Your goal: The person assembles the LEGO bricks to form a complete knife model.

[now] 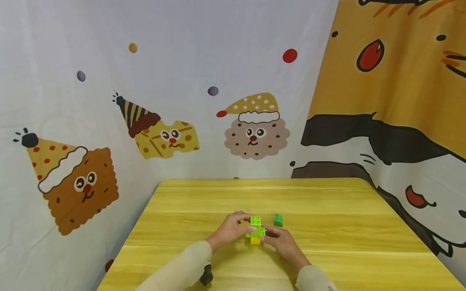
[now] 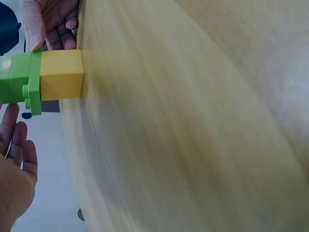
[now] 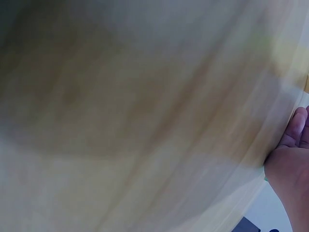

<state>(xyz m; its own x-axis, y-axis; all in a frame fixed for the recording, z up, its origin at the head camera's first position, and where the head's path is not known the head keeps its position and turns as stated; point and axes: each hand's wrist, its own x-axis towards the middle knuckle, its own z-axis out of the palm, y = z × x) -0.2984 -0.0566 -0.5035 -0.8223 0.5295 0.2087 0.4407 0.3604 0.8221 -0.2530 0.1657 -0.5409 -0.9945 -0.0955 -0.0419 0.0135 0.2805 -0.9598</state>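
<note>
A small stack of toy building bricks stands upright on the table, with light green bricks (image 1: 256, 220) above a yellow brick (image 1: 255, 241). A wider green plate (image 2: 35, 84) sits directly on the yellow brick in the left wrist view. From the left, my left hand (image 1: 233, 229) pinches the green part, thumb across its front and fingers behind. On the other side, my right hand (image 1: 284, 242) holds the plate's right end, its thumb touching the edge. In the right wrist view only part of the right hand (image 3: 292, 164) shows, at the right edge.
A loose darker green brick (image 1: 278, 220) with a curved side lies behind the right hand. The wooden table (image 1: 327, 202) reaches back to a cartoon-printed cloth (image 1: 204, 48). A dark object (image 1: 206, 275) shows by the left sleeve.
</note>
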